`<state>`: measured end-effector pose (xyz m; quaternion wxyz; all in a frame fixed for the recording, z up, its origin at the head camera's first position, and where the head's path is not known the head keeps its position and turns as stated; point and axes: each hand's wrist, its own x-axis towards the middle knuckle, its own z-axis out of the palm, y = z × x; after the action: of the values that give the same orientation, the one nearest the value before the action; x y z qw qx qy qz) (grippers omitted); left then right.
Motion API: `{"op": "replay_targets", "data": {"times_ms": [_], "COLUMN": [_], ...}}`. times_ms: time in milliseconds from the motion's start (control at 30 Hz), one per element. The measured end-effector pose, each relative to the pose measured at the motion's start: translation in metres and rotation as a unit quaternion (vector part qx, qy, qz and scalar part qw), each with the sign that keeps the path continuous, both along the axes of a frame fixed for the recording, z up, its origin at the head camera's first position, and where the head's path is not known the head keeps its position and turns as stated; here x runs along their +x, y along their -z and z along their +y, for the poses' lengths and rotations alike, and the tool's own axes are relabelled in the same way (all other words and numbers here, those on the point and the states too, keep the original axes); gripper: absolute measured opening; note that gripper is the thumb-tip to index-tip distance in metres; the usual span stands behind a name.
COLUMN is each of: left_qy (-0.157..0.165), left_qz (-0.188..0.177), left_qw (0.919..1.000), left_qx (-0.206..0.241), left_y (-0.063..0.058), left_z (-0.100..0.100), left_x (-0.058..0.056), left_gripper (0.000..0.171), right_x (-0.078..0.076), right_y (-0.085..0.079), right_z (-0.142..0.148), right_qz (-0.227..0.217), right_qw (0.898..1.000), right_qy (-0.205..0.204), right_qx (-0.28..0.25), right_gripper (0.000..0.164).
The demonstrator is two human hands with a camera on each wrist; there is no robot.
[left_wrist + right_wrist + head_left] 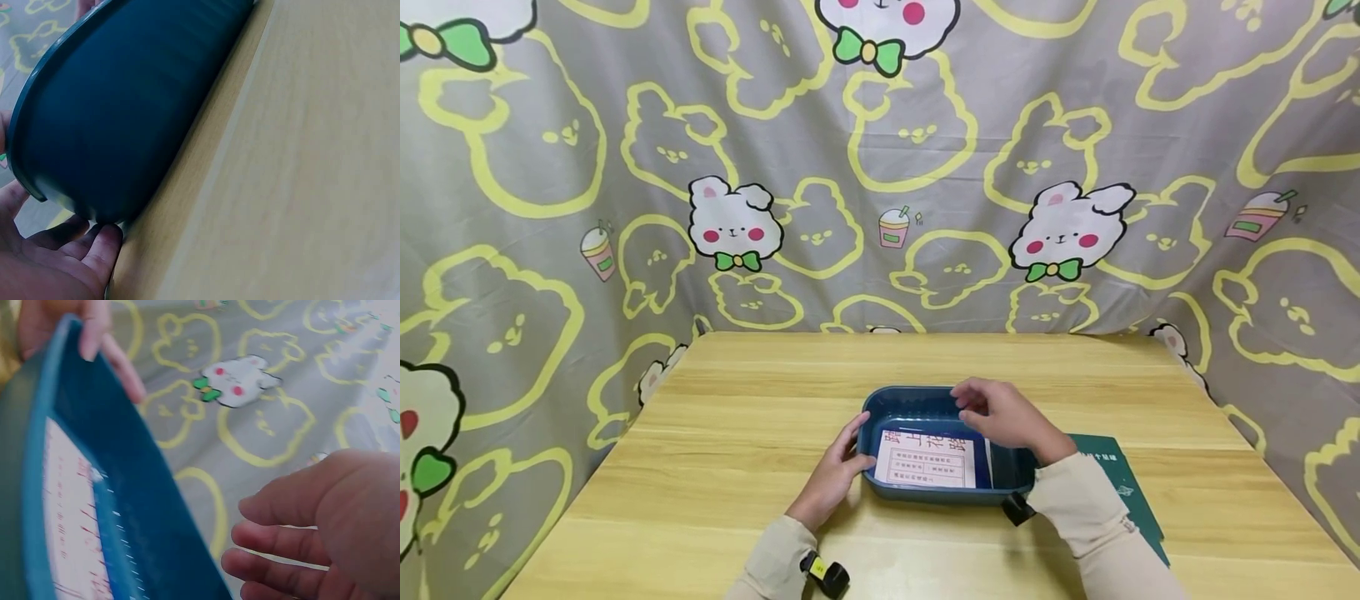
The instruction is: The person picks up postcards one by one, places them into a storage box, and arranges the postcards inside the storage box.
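Note:
A dark blue plastic storage bin [925,496] with rounded corners stands on the table. My left hand [833,473] grips its left end, thumb over the rim and fingers against the outside wall; in the left wrist view the fingers [103,253] touch the bin low down. Inside lies a white printed sheet or booklet [925,460] with large red characters, a dark blue band along its right edge. Over the bin's far right part hovers my right hand [1000,414], fingers loosely bent; the right wrist view shows nothing in that hand [331,525].
A dark green booklet or notebook [1123,479] lies on the wooden table [737,433] right of the bin, partly hidden by the right forearm. A grey curtain [925,275] with cartoon bears and rabbits hangs behind the table and along both sides.

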<state>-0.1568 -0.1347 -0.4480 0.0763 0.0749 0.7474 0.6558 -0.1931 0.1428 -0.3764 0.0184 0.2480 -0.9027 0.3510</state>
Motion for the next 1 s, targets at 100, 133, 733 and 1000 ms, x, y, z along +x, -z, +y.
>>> {"op": "replay_targets", "data": {"times_ms": [100,133,733,1000], "left_qy": [-0.001,-0.001,0.005,0.004], "left_qz": [0.003,0.004,-0.001,-0.006], "left_qw": [1.0000,1.0000,1.0000,1.0000], "left_qx": [-0.003,-0.003,0.003,-0.003], "left_y": [0.000,0.000,0.003,0.005], "left_z": [0.000,0.000,0.000,-0.001], "left_x": [-0.001,-0.001,-0.002,-0.003], "left_gripper": [0.064,0.064,0.065,0.064], "right_x": [-0.001,-0.001,0.008,0.004], "right_y": [-0.003,-0.004,-0.002,0.013], "right_z": [0.015,0.020,0.112,0.146], "right_qz": [0.016,0.021,-0.117,-0.182], "right_qw": [0.999,0.999,0.976,0.960], "right_qy": [0.022,0.030,0.144,0.212], "right_qx": [-0.025,-0.032,-0.116,-0.024], "right_gripper": [0.027,0.028,0.041,0.049]}}
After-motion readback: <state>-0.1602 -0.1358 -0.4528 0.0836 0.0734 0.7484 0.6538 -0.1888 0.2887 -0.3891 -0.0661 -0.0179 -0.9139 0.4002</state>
